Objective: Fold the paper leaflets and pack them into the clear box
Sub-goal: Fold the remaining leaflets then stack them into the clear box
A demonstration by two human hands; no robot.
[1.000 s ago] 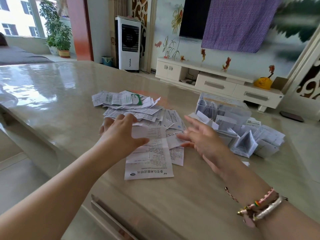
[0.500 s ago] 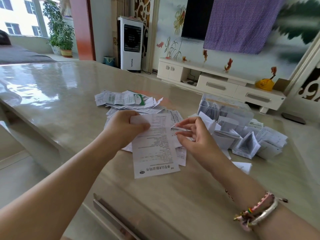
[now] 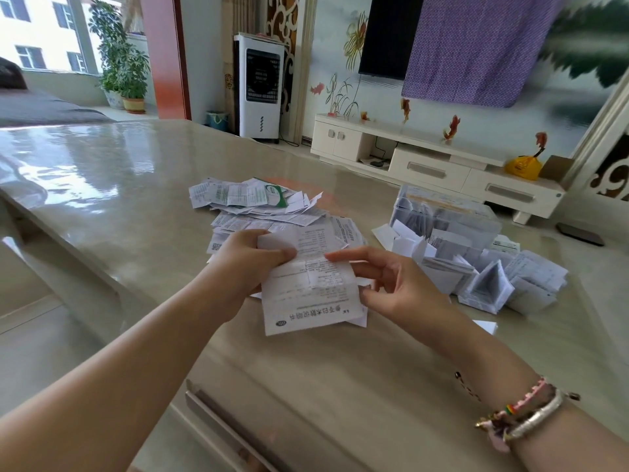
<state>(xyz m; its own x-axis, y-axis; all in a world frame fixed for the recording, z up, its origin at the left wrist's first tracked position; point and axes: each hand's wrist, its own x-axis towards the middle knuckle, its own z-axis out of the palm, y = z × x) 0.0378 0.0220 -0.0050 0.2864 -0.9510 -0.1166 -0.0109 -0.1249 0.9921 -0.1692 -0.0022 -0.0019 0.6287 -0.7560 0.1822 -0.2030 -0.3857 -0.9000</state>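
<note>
Left hand (image 3: 250, 260) and right hand (image 3: 391, 284) on leaflet (image 3: 309, 294)

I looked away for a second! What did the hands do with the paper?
The left hand picked the white printed paper leaflet up off the glossy beige table and pinches its top; the right hand came in to its right edge. The flat pile and clear plastic box stayed put.

A single wide-angle view from a camera worn on the person's head, looking forward and down across a glossy beige stone-look table (image 3: 102, 185). Both bare forearms reach in from the bottom edge, close to the lens. The far side of the room, with a long white low cabinet (image 3: 435, 168), curves along the top. There is no second view to share the scene.
</note>
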